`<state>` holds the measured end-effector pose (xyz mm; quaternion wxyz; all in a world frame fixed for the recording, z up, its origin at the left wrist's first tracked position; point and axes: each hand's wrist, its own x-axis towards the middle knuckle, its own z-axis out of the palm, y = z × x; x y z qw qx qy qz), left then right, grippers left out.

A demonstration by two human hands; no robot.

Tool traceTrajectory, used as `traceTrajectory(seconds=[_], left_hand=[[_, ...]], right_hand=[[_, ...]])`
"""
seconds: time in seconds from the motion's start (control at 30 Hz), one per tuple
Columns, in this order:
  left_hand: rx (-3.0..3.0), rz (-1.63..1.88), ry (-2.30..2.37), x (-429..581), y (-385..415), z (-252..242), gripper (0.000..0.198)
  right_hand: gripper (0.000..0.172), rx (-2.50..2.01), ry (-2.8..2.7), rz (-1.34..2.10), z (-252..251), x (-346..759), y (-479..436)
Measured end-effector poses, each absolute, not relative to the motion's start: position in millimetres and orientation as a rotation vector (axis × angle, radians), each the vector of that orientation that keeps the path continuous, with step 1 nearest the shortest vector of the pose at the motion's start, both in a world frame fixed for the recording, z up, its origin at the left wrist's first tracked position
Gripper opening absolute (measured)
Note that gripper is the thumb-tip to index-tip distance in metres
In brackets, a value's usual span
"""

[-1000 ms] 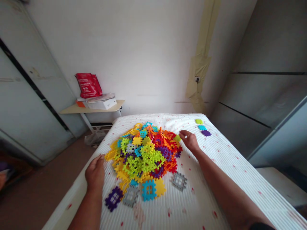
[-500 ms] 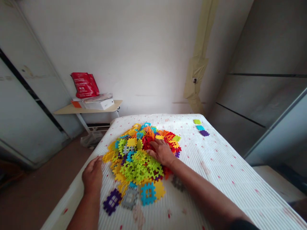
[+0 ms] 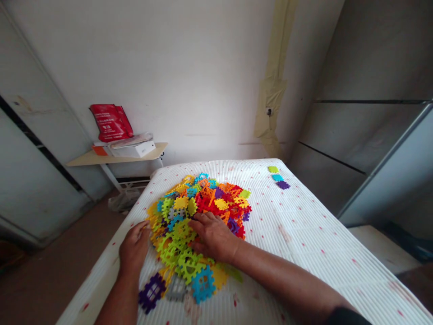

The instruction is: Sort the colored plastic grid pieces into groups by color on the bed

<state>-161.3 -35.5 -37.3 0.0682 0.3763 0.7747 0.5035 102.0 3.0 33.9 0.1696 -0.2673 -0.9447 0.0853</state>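
Note:
A heap of plastic interlocking building tiles (image 3: pixel 181 228) with notched edges, in yellow, green, red, orange, blue, purple and grey, covers the middle of the bed-like surface. My right hand (image 3: pixel 214 237) lies palm down on the heap's right front, fingers stretched over green and red tiles. At the left edge my left hand (image 3: pixel 134 246) is cupped loosely against yellow tiles; its fingertips are partly hidden. A purple window tile (image 3: pixel 152 292), a grey window tile (image 3: pixel 177 288) and a blue window tile (image 3: pixel 203 284) lie at the near edge.
On the far right of the white ribbed cover (image 3: pixel 297 253) a green tile (image 3: pixel 273 169), a blue tile (image 3: pixel 277 178) and a purple tile (image 3: pixel 283 185) lie in a row. A side table (image 3: pixel 84 158) at the left bears a white box (image 3: pixel 138 149) and a red bag (image 3: pixel 110 124).
My right hand has drawn back toward me and slightly left, uncovering red, orange and purple tiles. Green tiles have shifted nearer. My left hand stays by the heap's edge; the view has turned slightly.

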Motion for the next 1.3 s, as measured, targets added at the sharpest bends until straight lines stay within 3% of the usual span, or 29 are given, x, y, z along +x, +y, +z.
traceTrajectory(seconds=[0.43,0.7,0.9,1.07,1.3], left_hand=[[1.112,1.442,2.400,-163.0,-37.5,-40.0,0.043],[1.168,1.467,2.409,-160.7,-39.3,-37.7,0.044],[1.065,1.460,2.460,-156.0,-41.1,-29.4,0.044],[0.949,1.399,2.529,-155.9,-39.0,-26.8,0.038],[0.892,1.275,2.604,-160.7,-36.3,-21.0,0.033]], right_hand=[[0.035,-0.607,-2.855,0.042,35.1,94.5,-35.5],[0.034,-0.484,-2.869,0.218,50.0,103.4,-29.4],[0.021,-1.046,-2.732,0.123,64.9,141.0,37.7],[0.030,-1.692,-2.132,0.006,50.4,216.3,115.0],[0.040,-2.038,-1.688,-0.098,8.8,324.3,161.8]])
